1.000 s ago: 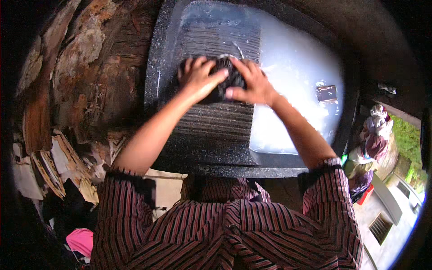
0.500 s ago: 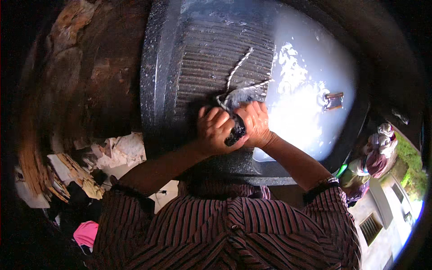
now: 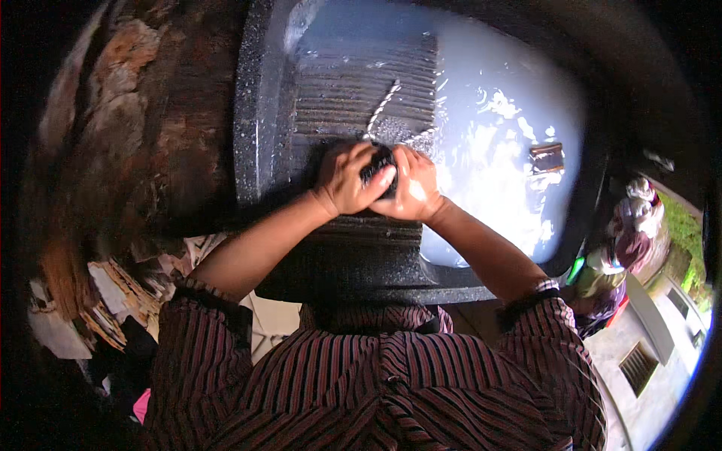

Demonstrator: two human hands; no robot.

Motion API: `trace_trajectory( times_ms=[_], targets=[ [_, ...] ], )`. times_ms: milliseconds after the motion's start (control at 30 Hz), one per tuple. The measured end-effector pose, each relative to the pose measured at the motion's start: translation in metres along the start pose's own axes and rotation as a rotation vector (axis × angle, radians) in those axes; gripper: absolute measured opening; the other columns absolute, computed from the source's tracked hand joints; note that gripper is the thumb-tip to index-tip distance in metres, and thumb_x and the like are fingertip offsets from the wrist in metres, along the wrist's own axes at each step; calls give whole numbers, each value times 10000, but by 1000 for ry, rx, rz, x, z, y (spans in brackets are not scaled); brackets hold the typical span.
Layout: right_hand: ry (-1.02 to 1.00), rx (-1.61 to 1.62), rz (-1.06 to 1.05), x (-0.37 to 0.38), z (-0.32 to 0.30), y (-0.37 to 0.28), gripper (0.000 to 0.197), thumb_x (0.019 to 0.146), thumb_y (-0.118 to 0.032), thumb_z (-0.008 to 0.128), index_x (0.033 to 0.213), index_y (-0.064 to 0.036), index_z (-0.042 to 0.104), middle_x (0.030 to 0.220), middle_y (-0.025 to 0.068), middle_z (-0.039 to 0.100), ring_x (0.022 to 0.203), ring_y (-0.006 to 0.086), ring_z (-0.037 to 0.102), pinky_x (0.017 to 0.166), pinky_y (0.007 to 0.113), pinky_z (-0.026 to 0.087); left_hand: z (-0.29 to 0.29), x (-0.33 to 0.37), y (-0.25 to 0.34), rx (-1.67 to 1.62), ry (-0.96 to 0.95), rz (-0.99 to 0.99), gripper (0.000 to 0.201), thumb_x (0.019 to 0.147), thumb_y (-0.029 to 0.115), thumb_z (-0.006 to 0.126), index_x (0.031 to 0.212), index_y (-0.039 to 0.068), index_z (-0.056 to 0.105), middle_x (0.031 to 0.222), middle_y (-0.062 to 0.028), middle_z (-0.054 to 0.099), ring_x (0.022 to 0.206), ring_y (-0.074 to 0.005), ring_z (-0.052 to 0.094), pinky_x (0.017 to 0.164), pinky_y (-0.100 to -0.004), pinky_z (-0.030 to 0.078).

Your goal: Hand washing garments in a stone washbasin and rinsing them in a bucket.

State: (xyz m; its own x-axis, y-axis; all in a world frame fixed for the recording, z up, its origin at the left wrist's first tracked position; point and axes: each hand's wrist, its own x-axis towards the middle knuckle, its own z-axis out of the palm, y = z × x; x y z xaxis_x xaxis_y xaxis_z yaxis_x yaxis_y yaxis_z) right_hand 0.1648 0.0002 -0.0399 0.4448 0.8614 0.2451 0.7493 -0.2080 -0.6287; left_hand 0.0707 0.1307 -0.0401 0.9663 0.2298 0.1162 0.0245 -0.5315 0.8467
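Observation:
Both my hands are closed around a bunched dark wet cloth [image 3: 378, 167], pressed down on the ridged washboard [image 3: 353, 101] of a dark speckled laundry sink [image 3: 254, 120]. My left hand [image 3: 347, 182] grips its left side, fingers curled over it. From the right, my right hand [image 3: 414, 186] wraps it, the two hands almost touching. A black-and-white twisted cord [image 3: 385, 107] trails from the cloth up across the wet ridges. Most of the cloth is hidden under my fingers.
Cloudy water [image 3: 481, 218] fills the basin on the right, and a small brown-framed rectangular thing [image 3: 547, 158] floats there. Rough wood [image 3: 131, 83] stands to the left, with broken pieces [image 3: 113, 297] below. Bundled clothes [image 3: 628, 233] lie beyond the sink's right side.
Both hands have moved a little up the washboard and slightly left with the cloth. The cord has shifted with it. The floating thing now lies flatter and slightly lower in the picture.

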Motion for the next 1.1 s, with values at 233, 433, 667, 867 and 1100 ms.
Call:
trace_trajectory(
  times_ms=[233,433,667,867,1100],
  targets=[
    [-233,63,495,28,-22,-41,733,538,-528,687,1054,-54,470,874,205,594,842,345,577,739,410,450,-38,12,15,-253,26,-468,562,802,441,527,1157,17,430,1026,-180,549,984,-247,516,852,-329,383],
    [-5,1131,735,-27,-56,-59,659,628,-342,702,1112,37,465,994,147,570,924,212,537,810,311,424,-86,-36,59,-382,-128,-369,543,839,277,513,1292,65,300,1295,-151,323,1181,-233,341,956,-322,275],
    [509,1767,718,-123,-183,-68,355,777,-273,584,1011,-7,554,959,107,615,845,192,605,809,322,464,-24,-21,120,-499,-293,-594,352,871,288,467,1090,15,497,979,-91,564,823,-147,553,694,-251,427],
    [1006,1305,630,-232,-325,-75,381,812,-319,497,1070,-39,522,1039,106,575,953,224,558,886,359,421,60,5,174,-491,-585,-482,282,870,241,480,1019,7,528,858,-64,575,728,-109,546,641,-219,417],
    [1303,929,549,-368,-488,-46,507,813,-407,478,1173,-50,461,1111,121,543,1000,254,536,894,386,406,131,16,214,-498,-769,-422,266,862,237,487,1004,17,534,860,-64,576,733,-109,544,660,-231,412]
  ],
)
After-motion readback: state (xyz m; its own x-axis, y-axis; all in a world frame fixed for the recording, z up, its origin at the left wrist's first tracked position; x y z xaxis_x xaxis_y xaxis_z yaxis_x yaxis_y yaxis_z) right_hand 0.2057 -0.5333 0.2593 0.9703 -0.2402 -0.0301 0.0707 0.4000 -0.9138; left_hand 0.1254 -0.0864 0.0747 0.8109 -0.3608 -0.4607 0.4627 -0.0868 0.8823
